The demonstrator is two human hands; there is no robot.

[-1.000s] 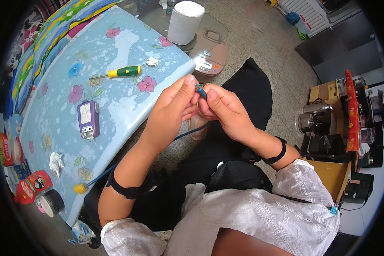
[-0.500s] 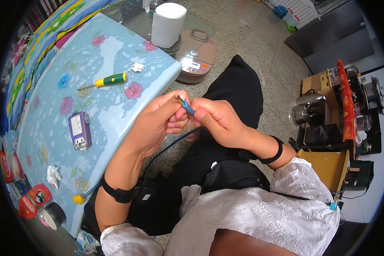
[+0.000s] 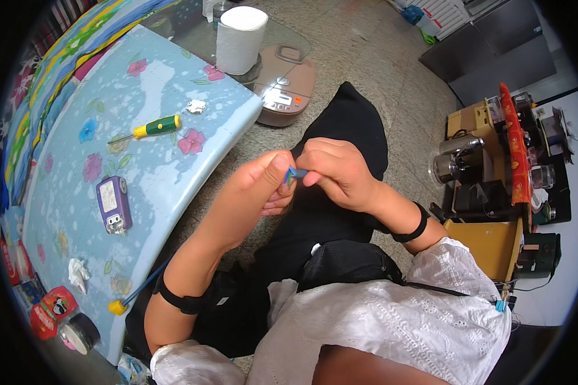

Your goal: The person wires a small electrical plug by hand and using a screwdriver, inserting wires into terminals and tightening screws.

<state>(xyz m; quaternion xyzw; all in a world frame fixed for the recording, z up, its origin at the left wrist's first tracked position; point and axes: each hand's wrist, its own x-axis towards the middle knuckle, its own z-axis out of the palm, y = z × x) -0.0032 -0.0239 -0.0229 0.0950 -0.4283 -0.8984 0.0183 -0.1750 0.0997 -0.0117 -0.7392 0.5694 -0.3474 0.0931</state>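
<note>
A small blue piece point(image 3: 295, 172) sits pinched between the fingertips of both hands, held above the person's black-clad lap just off the near right edge of the tabletop point(image 3: 148, 186). The left hand point(image 3: 258, 192) closes its thumb and fingers on the piece from the left, and the right hand point(image 3: 336, 172) grips it from the right, so the two hands meet, touching at the fingertips. What the piece is cannot be told; it is too small and mostly covered. Each wrist carries a black band. On the light blue flowered tabletop to the left lie a screwdriver point(image 3: 149, 129) with a green and yellow handle, a small white part point(image 3: 196, 106) just beyond it, a purple box-shaped gadget point(image 3: 113, 205) nearer, a crumpled white scrap point(image 3: 78, 274) and a blue stick with a yellow end point(image 3: 128, 296) at the near edge. Farther off stand a white paper roll point(image 3: 239, 40) and a pinkish rice cooker point(image 3: 282, 86) on the floor.
</note>
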